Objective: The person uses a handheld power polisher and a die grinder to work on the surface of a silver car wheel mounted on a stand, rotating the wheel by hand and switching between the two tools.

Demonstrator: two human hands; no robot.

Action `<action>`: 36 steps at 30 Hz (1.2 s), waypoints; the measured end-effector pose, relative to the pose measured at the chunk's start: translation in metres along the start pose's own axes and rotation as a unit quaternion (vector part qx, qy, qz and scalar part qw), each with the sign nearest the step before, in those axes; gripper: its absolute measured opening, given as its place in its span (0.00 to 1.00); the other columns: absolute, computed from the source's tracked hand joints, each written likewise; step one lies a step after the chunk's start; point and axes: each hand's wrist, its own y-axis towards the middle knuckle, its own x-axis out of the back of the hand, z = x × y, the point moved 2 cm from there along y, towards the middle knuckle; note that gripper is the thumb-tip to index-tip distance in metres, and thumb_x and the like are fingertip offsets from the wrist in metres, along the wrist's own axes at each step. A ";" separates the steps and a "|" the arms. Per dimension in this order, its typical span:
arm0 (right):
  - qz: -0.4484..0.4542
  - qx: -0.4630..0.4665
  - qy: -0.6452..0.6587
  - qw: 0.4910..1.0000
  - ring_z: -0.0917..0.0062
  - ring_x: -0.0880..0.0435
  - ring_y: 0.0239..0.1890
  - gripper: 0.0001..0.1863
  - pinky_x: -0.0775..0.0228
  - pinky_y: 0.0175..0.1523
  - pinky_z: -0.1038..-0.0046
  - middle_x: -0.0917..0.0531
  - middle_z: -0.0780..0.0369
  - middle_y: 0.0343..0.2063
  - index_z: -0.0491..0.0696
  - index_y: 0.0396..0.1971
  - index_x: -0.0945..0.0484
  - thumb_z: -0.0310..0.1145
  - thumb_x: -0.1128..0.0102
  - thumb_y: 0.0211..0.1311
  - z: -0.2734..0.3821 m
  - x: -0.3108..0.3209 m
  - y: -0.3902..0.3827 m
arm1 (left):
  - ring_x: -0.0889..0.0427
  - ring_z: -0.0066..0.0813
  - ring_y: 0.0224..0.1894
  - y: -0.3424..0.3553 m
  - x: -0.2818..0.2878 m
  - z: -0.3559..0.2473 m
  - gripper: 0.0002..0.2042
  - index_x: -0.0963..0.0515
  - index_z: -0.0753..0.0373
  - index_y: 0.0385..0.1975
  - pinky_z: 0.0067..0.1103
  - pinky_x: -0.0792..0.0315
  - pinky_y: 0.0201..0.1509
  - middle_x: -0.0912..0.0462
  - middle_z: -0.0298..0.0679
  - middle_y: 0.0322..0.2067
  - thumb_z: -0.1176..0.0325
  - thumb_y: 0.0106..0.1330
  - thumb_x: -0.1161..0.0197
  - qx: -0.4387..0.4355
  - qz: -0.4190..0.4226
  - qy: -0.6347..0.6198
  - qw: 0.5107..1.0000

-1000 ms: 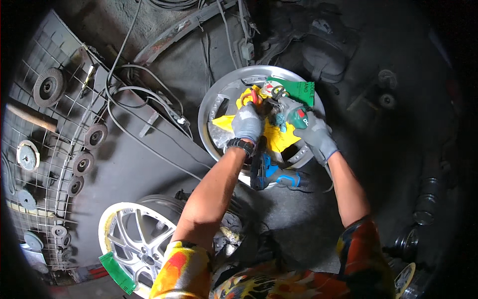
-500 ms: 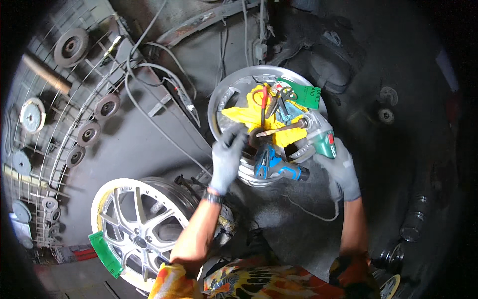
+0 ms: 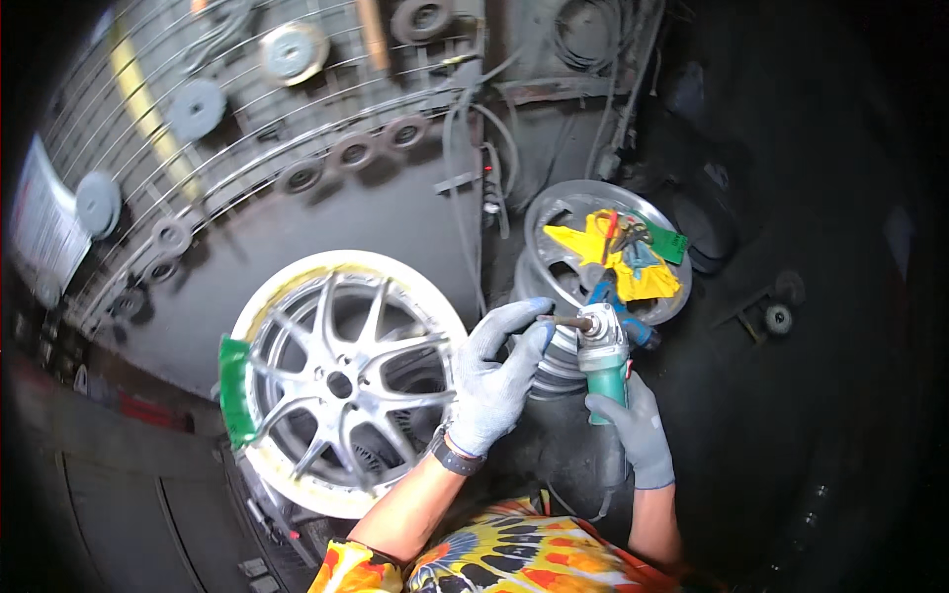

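Head view: the right hand [image 3: 641,430] clasps a green power tool [image 3: 605,374], right of the spoked wheel [image 3: 341,366]. The left hand [image 3: 497,381] has fingertips at its bit [image 3: 571,321]; whether that grip pinches, I cannot tell.

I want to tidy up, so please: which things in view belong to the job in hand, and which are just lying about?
In the job: grinder, in right hand; its shaft, at left hand; near wheel, perhaps.

Probably just lying about: yellow cloth; blue tool; far wheel.
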 end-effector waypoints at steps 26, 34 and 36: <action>0.117 0.097 0.174 0.973 0.78 0.21 0.50 0.30 0.29 0.56 0.72 0.21 0.62 0.50 0.42 0.59 0.32 0.37 0.32 0.60 0.013 -0.228 -0.173 | 0.17 0.30 0.50 -0.270 0.194 -0.050 0.33 0.32 0.67 0.59 0.27 0.26 0.56 0.17 0.45 0.47 0.62 0.56 0.25 0.176 0.146 0.049 0.972; 0.322 0.043 0.245 0.914 0.69 0.13 0.37 0.37 0.15 0.40 0.67 0.17 0.54 0.39 0.38 0.55 0.28 0.55 0.32 0.60 0.002 -0.244 -0.099 | 0.21 0.30 0.52 -0.252 0.171 -0.021 0.34 0.33 0.67 0.61 0.27 0.28 0.58 0.20 0.47 0.50 0.62 0.56 0.26 0.159 0.044 0.037 0.986; 0.329 0.021 0.260 0.908 0.69 0.13 0.36 0.35 0.15 0.40 0.68 0.17 0.54 0.39 0.38 0.55 0.28 0.55 0.34 0.62 -0.003 -0.242 -0.080 | 0.21 0.30 0.52 -0.239 0.167 -0.015 0.34 0.33 0.67 0.61 0.27 0.28 0.59 0.20 0.46 0.50 0.62 0.56 0.26 0.177 0.041 0.049 0.982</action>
